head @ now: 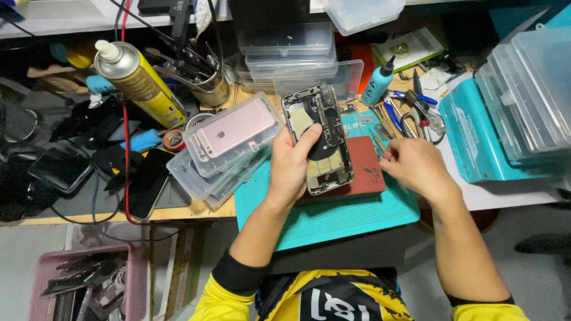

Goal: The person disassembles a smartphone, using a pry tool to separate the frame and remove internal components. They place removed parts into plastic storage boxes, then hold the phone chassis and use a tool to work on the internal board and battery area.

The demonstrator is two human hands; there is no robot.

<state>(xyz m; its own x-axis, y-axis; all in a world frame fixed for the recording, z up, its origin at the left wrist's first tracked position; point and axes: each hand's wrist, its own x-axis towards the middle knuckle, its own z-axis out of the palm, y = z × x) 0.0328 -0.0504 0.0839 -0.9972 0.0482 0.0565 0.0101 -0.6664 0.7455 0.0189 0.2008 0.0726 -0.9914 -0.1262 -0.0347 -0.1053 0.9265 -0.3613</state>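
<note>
Head view: the left hand [289, 169] gripped an opened phone chassis [318, 138] over a dark red pad [366, 172] on a teal mat [333, 217]. The right hand [413, 166] curled beside the pad; its fingertips were hidden, so its grasp was unclear. Stacked clear cases [229, 151] and tweezers [389, 119] crowded nearby.

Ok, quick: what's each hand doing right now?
Left hand: closed around an opened phone, thumb across its insides.
Right hand: holds nothing visible, fingers curled by the tools on the mat; open or shut cannot be told.
</note>
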